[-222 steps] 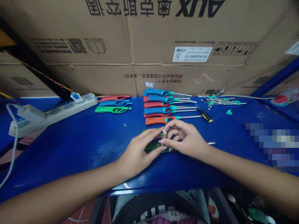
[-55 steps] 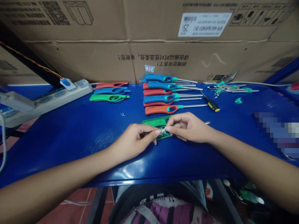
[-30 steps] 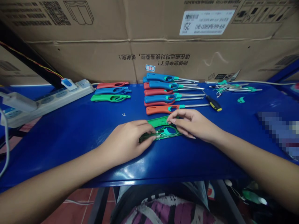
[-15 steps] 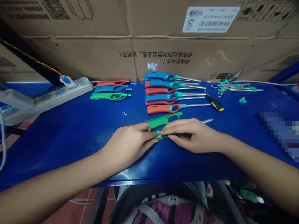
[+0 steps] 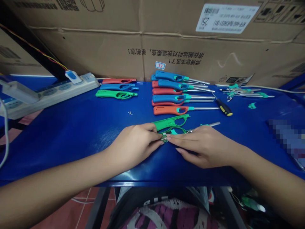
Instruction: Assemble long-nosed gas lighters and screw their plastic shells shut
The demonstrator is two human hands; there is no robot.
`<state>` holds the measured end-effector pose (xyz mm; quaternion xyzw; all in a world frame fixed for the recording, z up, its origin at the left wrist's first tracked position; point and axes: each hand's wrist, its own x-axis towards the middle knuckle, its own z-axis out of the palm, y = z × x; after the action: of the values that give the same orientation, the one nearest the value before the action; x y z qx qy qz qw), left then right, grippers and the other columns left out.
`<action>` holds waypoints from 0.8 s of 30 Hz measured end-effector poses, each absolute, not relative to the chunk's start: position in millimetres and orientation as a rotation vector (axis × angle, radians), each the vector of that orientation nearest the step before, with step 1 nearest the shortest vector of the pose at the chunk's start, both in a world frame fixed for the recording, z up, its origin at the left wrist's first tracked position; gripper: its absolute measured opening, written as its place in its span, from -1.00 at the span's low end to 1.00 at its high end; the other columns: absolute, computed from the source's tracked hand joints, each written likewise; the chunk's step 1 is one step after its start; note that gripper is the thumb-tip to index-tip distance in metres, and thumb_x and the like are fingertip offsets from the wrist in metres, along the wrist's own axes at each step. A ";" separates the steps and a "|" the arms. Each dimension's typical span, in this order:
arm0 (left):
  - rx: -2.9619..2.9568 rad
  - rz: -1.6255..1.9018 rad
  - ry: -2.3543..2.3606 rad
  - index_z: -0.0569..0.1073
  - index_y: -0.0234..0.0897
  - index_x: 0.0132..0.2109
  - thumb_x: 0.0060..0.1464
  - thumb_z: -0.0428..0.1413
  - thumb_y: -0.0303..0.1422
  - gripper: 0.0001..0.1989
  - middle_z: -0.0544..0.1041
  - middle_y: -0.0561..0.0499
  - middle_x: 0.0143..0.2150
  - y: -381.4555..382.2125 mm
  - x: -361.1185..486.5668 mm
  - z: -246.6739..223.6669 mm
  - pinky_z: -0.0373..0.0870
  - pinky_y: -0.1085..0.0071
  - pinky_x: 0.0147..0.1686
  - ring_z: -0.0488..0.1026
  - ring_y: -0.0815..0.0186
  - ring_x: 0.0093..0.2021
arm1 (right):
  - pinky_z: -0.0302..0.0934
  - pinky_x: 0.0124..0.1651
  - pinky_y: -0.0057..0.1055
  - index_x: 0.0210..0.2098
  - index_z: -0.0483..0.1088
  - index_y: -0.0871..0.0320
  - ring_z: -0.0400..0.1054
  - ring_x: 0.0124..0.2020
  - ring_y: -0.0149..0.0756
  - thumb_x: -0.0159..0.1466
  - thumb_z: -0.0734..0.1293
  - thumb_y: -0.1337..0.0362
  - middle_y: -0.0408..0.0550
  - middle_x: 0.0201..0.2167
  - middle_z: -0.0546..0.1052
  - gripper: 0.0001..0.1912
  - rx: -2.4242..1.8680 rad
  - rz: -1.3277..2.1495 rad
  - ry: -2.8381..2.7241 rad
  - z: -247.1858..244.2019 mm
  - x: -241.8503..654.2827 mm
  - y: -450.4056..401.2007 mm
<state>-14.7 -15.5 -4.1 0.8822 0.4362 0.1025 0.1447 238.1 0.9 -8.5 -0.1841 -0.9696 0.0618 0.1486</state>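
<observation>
My left hand (image 5: 138, 141) pinches the left end of an opened green lighter casing (image 5: 176, 129), in which a clear part and a teal trigger show. Over its right portion lies my right hand (image 5: 206, 146), index fingertip pressing the clear part and thumb held apart below. A metal rod (image 5: 215, 124) sticks out beyond the right knuckles. Just behind, touching or nearly touching, is a second green casing half (image 5: 170, 122). What lies under the right palm is hidden.
Assembled lighters (image 5: 170, 99) lie stacked behind the hands, beside a screwdriver (image 5: 224, 107). Three casings (image 5: 116, 94) and small screws (image 5: 130, 113) are to the left, near a power strip (image 5: 50, 93). Metal rods with wires (image 5: 247, 93) lie back right. Cardboard (image 5: 95, 47) stands behind.
My right hand has lowered its thumb away from the casing, uncovering the teal trigger. Its index fingertip now presses the clear part. The camera view has shifted slightly.
</observation>
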 end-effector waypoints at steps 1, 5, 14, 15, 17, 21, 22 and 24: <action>2.529 0.304 1.246 0.66 -0.19 -0.14 0.30 0.12 -0.29 -0.80 0.56 -0.01 -0.24 -14.7 -15.1 -4.1 0.45 0.36 -0.29 0.57 0.24 -0.26 | 0.31 -0.38 -0.40 0.12 0.46 0.19 0.58 -0.06 -0.31 0.40 0.22 0.31 -0.08 0.06 0.59 -0.65 -0.525 0.196 -2.793 -8.3 238.8 1.1; 2.483 0.316 1.212 0.66 -0.17 -0.10 0.29 0.13 -0.30 -0.80 0.57 -0.01 -0.23 -11.5 -16.7 -4.2 0.46 0.37 -0.25 0.56 0.25 -0.23 | 0.30 -0.39 -0.44 0.13 0.44 0.15 0.56 -0.02 -0.33 0.40 0.23 0.33 -0.12 0.05 0.60 -0.65 -0.502 0.291 -2.798 -8.4 241.8 4.9; 2.436 0.377 1.227 0.65 -0.17 -0.09 0.24 0.17 -0.33 -0.82 0.60 0.00 -0.20 -10.7 -14.9 -2.8 0.44 0.38 -0.28 0.56 0.24 -0.22 | 0.34 -0.21 -0.41 -0.03 0.51 0.12 0.52 -0.19 -0.28 0.32 0.25 0.40 0.01 -0.08 0.60 -0.71 -0.747 0.166 -2.600 -4.8 252.3 24.8; 2.434 0.377 1.229 0.65 -0.17 -0.09 0.24 0.17 -0.33 -0.83 0.60 0.00 -0.20 -10.6 -14.7 -2.5 0.44 0.37 -0.27 0.56 0.24 -0.20 | 0.31 -0.23 -0.41 -0.07 0.50 0.13 0.50 -0.22 -0.29 0.32 0.24 0.40 0.01 -0.10 0.58 -0.73 -0.761 0.184 -2.618 -3.2 253.8 26.6; 2.448 0.381 1.224 0.65 -0.17 -0.09 0.24 0.17 -0.31 -0.83 0.61 0.00 -0.18 -10.0 -14.4 -2.3 0.45 0.35 -0.25 0.56 0.21 -0.15 | 0.28 -0.20 -0.41 -0.10 0.48 0.14 0.45 -0.23 -0.30 0.32 0.24 0.40 0.01 -0.14 0.54 -0.78 -0.758 0.321 -2.648 0.1 256.2 29.1; 2.478 0.392 1.221 0.64 -0.14 -0.08 0.24 0.17 -0.29 -0.82 0.62 0.01 -0.15 -8.9 -14.8 -4.2 0.46 0.33 -0.21 0.54 0.18 -0.10 | 0.21 -0.21 -0.43 -0.14 0.44 0.13 0.36 -0.27 -0.35 0.30 0.31 0.33 -0.06 -0.22 0.52 -0.86 -0.782 0.637 -2.719 4.6 258.0 30.6; 2.485 0.392 1.226 0.64 -0.13 -0.09 0.24 0.18 -0.29 -0.83 0.62 0.01 -0.15 -8.8 -15.1 -5.0 0.46 0.33 -0.20 0.54 0.18 -0.10 | 0.19 -0.24 -0.44 -0.15 0.44 0.12 0.35 -0.29 -0.35 0.30 0.33 0.31 -0.07 -0.23 0.52 -0.87 -0.802 0.687 -2.742 4.8 258.2 30.9; 2.510 0.395 1.235 0.63 -0.15 -0.09 0.22 0.19 -0.29 -0.83 0.63 0.01 -0.16 -9.2 -15.6 -6.4 0.47 0.32 -0.19 0.53 0.18 -0.10 | 0.18 -0.27 -0.45 -0.15 0.45 0.12 0.35 -0.29 -0.36 0.30 0.34 0.28 -0.08 -0.23 0.53 -0.87 -0.827 0.770 -2.761 4.5 258.4 31.9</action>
<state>-15.6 -9.2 -6.4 0.8774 0.4316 0.1382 0.1576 258.4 31.9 4.5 -0.2765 -0.9225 0.2574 0.0789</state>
